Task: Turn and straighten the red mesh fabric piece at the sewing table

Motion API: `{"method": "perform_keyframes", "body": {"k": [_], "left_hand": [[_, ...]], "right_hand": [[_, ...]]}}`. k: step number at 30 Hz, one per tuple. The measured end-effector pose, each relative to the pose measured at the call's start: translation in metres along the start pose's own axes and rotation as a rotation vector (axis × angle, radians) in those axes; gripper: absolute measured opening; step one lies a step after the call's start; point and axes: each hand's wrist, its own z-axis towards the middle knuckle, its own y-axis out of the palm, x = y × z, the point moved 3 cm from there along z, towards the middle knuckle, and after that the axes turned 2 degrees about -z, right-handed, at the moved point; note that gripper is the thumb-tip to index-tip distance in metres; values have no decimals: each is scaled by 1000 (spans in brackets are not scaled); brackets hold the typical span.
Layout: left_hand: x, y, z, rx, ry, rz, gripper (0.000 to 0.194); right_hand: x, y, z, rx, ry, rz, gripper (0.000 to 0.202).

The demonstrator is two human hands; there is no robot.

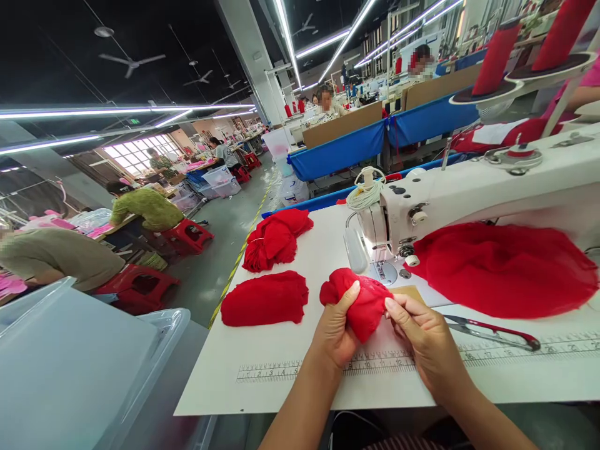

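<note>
Two bare forearms enter from the bottom centre of the frame, ending in the left hand (334,334) and the right hand (424,340). No sleeve, glove, watch, ring or bracelet covers either as far as the lower edge. The fingernails are short and unpainted. A strip of dark striped clothing shows at the bottom edge between the arms.

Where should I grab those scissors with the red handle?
Probably by the red handle at the right end, coming from above. The snips lie flat on the table, blades pointing left toward the right hand, so the handle is the safe end.
</note>
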Motion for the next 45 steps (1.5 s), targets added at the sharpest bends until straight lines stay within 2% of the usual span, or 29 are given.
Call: {"method": "perform_keyframes", "body": {"k": [2,6,10,17,24,29,36,41,45], "left_hand": [[0,0,-2,12,64,7,22],[0,1,-5,5,147,23,26],[1,-3,-3,68,192,3,22],[1,-5,-3,73,227,-19,21],[2,-4,-7,90,262,-34,22],[3,-5,-7,114,273,-36,23],[3,-5,-11,107,303,-21,25],[4,-7,-11,118,312,-13,24],[4,-7,-11,105,304,-13,23]], "right_hand": [[-2,3,0,1,17,33,32],[-9,8,3,-39,-4,65,26],[-11,8,5,-67,-8,14,24],[-13,7,3,-96,-62,-68,34],[-17,9,4,-61,-74,-114,24],[-18,9,3,-89,-70,-134,30],[-19,12,4,-87,-70,-124,19],[-19,10,2,-99,-65,-121,33],[-14,10,3,-125,-41,-94,24]]}}
